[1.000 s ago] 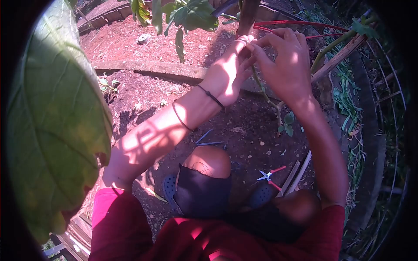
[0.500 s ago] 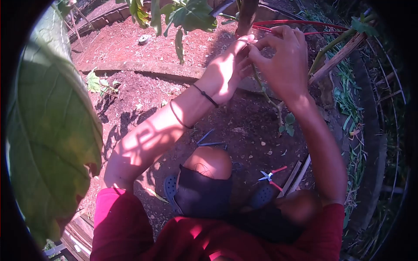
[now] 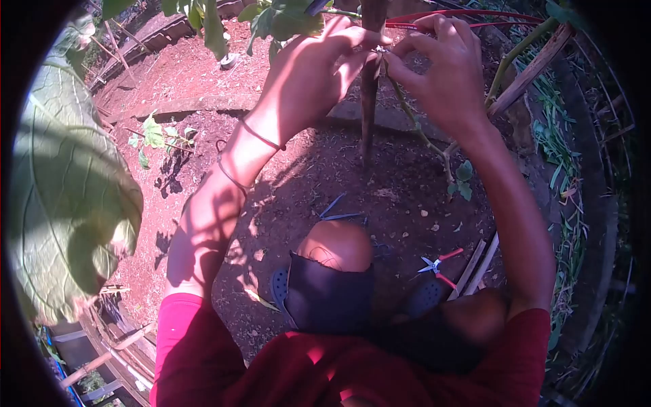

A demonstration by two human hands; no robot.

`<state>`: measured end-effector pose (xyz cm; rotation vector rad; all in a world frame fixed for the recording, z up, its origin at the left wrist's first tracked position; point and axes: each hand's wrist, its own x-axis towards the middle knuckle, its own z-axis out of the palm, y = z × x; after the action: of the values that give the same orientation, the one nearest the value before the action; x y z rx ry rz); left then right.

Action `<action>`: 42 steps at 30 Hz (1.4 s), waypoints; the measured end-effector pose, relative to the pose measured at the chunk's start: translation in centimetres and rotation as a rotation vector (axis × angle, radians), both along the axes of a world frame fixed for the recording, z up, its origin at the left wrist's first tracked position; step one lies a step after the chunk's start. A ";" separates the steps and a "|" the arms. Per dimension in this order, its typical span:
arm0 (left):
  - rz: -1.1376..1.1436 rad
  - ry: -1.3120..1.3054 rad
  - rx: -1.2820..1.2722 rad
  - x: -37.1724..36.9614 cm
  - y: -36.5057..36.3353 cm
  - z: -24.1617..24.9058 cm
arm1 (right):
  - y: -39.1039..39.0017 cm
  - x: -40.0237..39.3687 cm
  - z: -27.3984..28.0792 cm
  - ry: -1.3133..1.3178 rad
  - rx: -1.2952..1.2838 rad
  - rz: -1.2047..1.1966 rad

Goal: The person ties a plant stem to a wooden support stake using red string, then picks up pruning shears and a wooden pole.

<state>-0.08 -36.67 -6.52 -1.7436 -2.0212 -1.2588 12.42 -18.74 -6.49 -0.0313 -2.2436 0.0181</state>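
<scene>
My left hand (image 3: 305,78) and my right hand (image 3: 441,78) meet at an upright wooden stake (image 3: 369,95) near the top of the view. The fingertips of both are pinched together around a small pale bit at the stake, too small to make out. A long red strip (image 3: 468,15) loops out to the right from behind the stake and passes behind my right hand's fingers; whether they grip it is hidden. A green plant stem (image 3: 407,112) runs down beside the stake, below my right hand.
Red-handled pruning shears (image 3: 439,266) lie on the soil beside wooden sticks (image 3: 475,268). Blue strips (image 3: 332,209) rest before my knee (image 3: 336,245). A big leaf (image 3: 74,190) hangs close on the left. A slanting branch (image 3: 532,71) stands at right. A low border (image 3: 203,104) crosses behind.
My left hand has turned and shifted left, its wrist now bent and its back showing, uncovering the stake. The right hand keeps its pinch. The whole view has shifted slightly.
</scene>
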 end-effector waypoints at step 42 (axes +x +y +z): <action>-0.035 0.090 -0.560 -0.4 3.2 5.5 | 6.9 -4.2 1.0 0.367 0.728 0.543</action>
<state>-0.49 -33.42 -0.98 -2.0154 -2.4550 -0.6312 8.20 -11.79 -5.50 0.8944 -1.7186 -0.4580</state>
